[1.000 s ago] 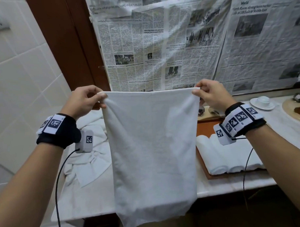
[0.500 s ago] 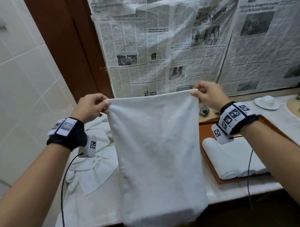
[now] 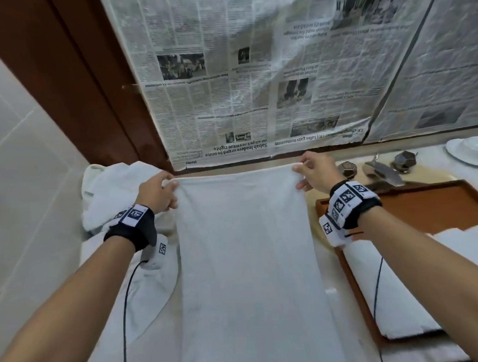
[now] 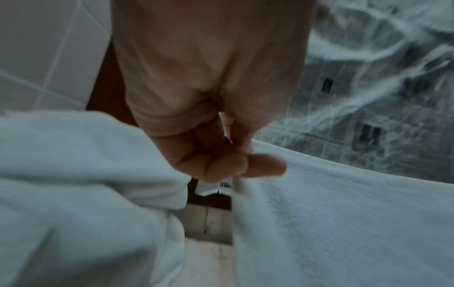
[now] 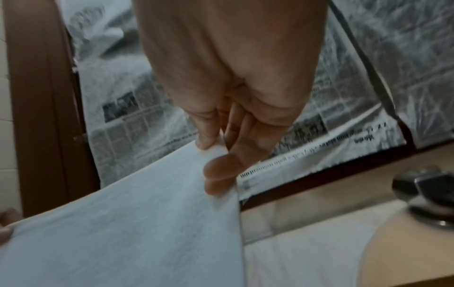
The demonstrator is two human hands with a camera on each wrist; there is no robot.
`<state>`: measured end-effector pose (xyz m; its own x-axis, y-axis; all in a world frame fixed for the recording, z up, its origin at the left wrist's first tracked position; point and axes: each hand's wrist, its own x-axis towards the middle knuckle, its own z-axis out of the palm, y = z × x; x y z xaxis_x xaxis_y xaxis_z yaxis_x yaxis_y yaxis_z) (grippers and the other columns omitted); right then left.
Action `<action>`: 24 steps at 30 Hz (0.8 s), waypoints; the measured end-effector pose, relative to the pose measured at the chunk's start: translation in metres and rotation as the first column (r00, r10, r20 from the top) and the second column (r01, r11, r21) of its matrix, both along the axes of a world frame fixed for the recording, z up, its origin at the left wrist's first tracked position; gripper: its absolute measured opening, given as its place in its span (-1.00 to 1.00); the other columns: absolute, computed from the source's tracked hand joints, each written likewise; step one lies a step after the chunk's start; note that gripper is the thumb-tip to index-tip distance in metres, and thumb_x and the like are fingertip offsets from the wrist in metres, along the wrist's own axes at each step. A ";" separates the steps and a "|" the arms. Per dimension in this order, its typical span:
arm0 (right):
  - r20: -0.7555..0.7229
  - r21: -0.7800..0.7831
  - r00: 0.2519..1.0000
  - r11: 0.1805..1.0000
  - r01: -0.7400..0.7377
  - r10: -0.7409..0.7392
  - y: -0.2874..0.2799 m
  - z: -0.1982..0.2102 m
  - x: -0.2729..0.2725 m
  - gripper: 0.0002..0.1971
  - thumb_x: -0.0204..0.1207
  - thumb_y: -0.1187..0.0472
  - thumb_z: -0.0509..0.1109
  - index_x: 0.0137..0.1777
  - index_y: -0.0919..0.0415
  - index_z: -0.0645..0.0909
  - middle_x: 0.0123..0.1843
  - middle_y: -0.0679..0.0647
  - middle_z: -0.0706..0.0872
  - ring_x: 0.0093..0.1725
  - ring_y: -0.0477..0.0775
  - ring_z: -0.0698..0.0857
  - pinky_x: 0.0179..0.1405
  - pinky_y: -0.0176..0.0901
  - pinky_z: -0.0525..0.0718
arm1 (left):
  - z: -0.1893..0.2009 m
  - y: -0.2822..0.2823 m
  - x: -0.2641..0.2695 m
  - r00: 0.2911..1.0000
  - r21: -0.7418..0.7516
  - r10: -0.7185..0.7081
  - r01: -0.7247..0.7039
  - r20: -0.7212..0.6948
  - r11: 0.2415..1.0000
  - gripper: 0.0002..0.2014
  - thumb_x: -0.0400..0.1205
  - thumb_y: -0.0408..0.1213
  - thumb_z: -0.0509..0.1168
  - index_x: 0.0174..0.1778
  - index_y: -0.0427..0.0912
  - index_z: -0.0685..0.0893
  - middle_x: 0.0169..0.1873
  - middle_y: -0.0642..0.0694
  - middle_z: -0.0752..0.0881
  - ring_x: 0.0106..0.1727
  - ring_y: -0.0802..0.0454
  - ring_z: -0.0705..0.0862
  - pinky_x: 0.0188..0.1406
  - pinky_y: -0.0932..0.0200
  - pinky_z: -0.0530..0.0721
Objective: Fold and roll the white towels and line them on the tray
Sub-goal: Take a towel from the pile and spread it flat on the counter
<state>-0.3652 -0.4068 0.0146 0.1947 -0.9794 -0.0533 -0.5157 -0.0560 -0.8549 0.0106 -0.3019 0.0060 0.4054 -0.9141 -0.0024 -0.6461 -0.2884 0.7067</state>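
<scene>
A white towel (image 3: pixel 249 261) stretches lengthwise over the counter, its far edge held taut between both hands. My left hand (image 3: pixel 162 193) pinches the far left corner (image 4: pixel 248 155) between thumb and curled fingers. My right hand (image 3: pixel 310 173) pinches the far right corner (image 5: pixel 216 155) the same way. To the right lies a brown wooden tray (image 3: pixel 433 203) with rolled white towels (image 3: pixel 393 283) lined up at its near end. The towel's near end runs out of the bottom of the head view.
A heap of loose white towels (image 3: pixel 111 196) lies at the left under my left wrist. Newspaper (image 3: pixel 256 85) covers the wall behind. A metal tap with two handles (image 3: pixel 381 170) and a white cup on a saucer (image 3: pixel 469 148) stand at the back right.
Both hands have lowered the towel from hanging in the air down and forward over the counter. The head view has tilted down; more of the tray shows.
</scene>
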 end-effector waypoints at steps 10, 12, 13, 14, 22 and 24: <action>-0.104 0.178 0.990 0.978 0.112 -0.094 -0.091 -0.124 0.035 -0.90 0.58 0.24 0.40 -0.16 0.23 0.63 -0.11 0.31 0.79 -0.32 0.24 0.83 -0.27 -0.01 0.84 | -0.126 -0.085 0.006 0.971 0.234 0.219 -0.190 -0.101 0.953 -0.85 0.68 -0.25 0.18 -0.18 -0.07 0.60 -0.25 -0.20 0.83 -0.42 -0.02 0.81 -0.29 0.14 0.78; -0.104 0.151 0.987 0.979 0.135 -0.120 -0.102 -0.135 0.045 -0.91 0.59 0.25 0.37 -0.14 0.22 0.63 -0.06 0.33 0.77 -0.22 0.34 0.81 -0.16 0.10 0.83 | -0.139 -0.097 0.013 0.972 0.269 0.234 -0.221 -0.016 0.937 -0.87 0.63 -0.15 0.15 -0.16 -0.01 0.59 -0.26 -0.08 0.83 -0.31 0.00 0.83 0.08 -0.02 0.75; -0.118 0.134 0.986 0.982 0.131 -0.116 -0.105 -0.139 0.048 -0.93 0.61 0.25 0.35 -0.05 0.22 0.65 0.00 0.33 0.75 -0.13 0.37 0.79 -0.05 0.17 0.80 | -0.142 -0.101 0.014 0.974 0.286 0.226 -0.224 0.026 0.932 -0.87 0.60 -0.09 0.14 -0.13 0.02 0.58 -0.25 -0.06 0.83 -0.21 -0.04 0.82 0.16 -0.06 0.70; -0.148 0.116 0.983 0.986 0.122 -0.104 -0.105 -0.141 0.051 -0.87 0.64 0.26 0.32 0.12 0.22 0.64 0.10 0.33 0.73 0.01 0.37 0.76 0.10 0.17 0.75 | -0.143 -0.103 0.014 0.976 0.294 0.207 -0.219 0.070 0.930 -0.85 0.60 -0.04 0.16 -0.05 0.04 0.59 -0.22 -0.05 0.83 -0.10 -0.11 0.80 0.18 -0.07 0.67; -0.475 -0.018 0.796 0.901 -0.434 0.375 0.043 -0.181 0.089 -0.33 0.69 -0.05 0.07 0.74 0.15 0.03 0.77 0.07 0.00 0.74 0.16 0.00 0.68 0.10 -0.02 | -0.173 -0.007 -0.071 0.927 0.157 -0.253 0.216 0.278 0.964 -0.31 0.65 0.15 -0.08 0.67 -0.11 0.35 0.62 -0.20 0.39 0.63 -0.27 0.35 0.58 -0.24 0.32; -0.619 0.001 0.665 0.847 -0.531 0.418 0.058 -0.193 0.104 -0.34 0.69 -0.18 -0.16 0.75 0.04 -0.05 0.74 -0.10 -0.18 0.75 0.14 -0.11 0.69 0.27 -0.06 | -0.180 0.004 -0.098 0.895 0.359 -0.350 0.242 0.276 0.901 -0.27 0.61 0.23 -0.34 0.74 0.16 0.11 0.75 0.00 0.05 0.75 -0.17 0.02 0.64 -0.33 0.07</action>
